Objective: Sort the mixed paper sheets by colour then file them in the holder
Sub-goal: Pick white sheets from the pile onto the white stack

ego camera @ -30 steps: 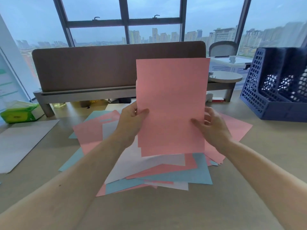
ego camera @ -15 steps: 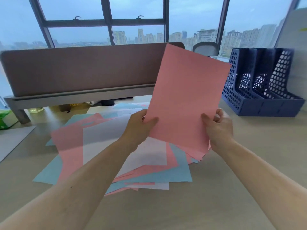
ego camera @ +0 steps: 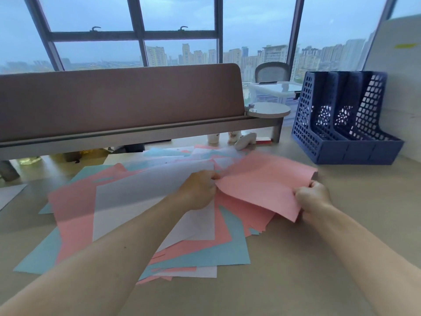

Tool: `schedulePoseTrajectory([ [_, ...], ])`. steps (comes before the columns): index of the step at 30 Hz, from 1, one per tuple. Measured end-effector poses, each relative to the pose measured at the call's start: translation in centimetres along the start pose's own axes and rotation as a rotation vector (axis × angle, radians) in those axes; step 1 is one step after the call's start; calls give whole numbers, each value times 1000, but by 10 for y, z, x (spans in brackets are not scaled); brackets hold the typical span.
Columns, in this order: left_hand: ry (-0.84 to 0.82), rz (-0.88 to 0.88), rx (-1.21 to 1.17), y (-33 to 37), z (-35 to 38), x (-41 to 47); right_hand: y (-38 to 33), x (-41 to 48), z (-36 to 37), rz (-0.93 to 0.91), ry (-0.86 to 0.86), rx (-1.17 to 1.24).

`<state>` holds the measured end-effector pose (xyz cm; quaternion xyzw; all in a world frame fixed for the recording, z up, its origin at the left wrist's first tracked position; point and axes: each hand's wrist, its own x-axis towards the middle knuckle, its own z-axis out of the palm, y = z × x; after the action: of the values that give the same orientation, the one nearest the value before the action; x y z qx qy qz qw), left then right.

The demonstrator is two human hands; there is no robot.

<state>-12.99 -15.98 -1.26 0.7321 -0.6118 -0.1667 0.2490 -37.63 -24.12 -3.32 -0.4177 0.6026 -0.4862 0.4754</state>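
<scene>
- Nearest you, the desk is a pale tan, matte surface, and your two bare forearms reach out across it.
- Straight ahead on it lies the pile. It is pink, light blue and white sheets fanned loosely, with corners sticking out at many angles and a large white sheet on top at the left.
- Your left hand is curled over the middle of the pile, its fingertips pinching the left edge of a pink sheet.
- Your right hand is closed tightly on the same sheet's near right edge.
- You hold the pink sheet low and close to flat over the right side of the pile. Its far corner points toward the holder, and its surface is slightly blurred.
- At the left edge a white sheet lies apart from the pile.
- The holder stands at the far right of the desk, well apart from the pile. It is dark blue plastic lattice with three upright slots.
- A brown screen on a grey rail spans the far side. A round shelf sits at its right end, and small blurred items sit beneath.
- Behind these are a chair, a clear box, and tall dark-framed windows onto hazy city towers.
</scene>
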Motion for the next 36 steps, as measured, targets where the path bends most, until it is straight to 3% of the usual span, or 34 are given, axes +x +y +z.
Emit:
schedulePoseTrajectory([
  [5,45,-24,-32,3,14,17,8,0,7,43,-119,-106],
  [9,-53,-38,188,3,17,36,0,-1,7,58,-193,-119],
  [16,-35,49,258,5,25,40,-22,8,8,180,-179,22],
  [23,-85,20,241,9,27,41,-28,11,13,261,-210,-14],
  [36,-118,73,256,3,27,31,-25,17,15,131,-190,-5],
])
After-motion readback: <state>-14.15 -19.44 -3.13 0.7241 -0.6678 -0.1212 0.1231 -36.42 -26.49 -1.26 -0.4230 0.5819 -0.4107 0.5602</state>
